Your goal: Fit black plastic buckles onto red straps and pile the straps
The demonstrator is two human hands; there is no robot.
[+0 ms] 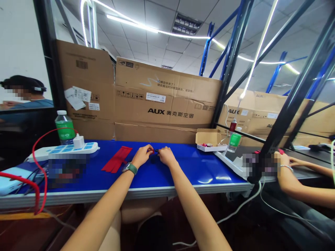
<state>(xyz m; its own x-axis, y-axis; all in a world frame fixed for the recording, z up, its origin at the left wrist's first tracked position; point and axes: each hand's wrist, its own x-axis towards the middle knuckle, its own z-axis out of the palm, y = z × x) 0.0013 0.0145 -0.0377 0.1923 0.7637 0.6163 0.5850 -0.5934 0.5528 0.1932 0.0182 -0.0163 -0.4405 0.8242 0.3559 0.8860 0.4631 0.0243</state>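
Over the middle of the blue tabletop [193, 165], my two hands are close together with fingertips nearly meeting. My left hand [142, 156], with a green-strapped watch [130, 168] on its wrist, is closed in a pinch; a bit of red shows at its fingertips. The fingers of my right hand [166, 156] are also closed, on a small dark piece [156, 151] that points toward the left hand. Both pieces are too small to name. Flat red strips of material [117, 159] lie side by side just left of my left hand.
A white power strip [62, 150] with a plugged-in charger and a bottle [65, 127] stand at the left, near a red cable [46, 167]. At the back right sits an open small box [208, 141] of small parts. Cardboard [167, 101] walls the back. A co-worker's arm [295, 177] is at right.
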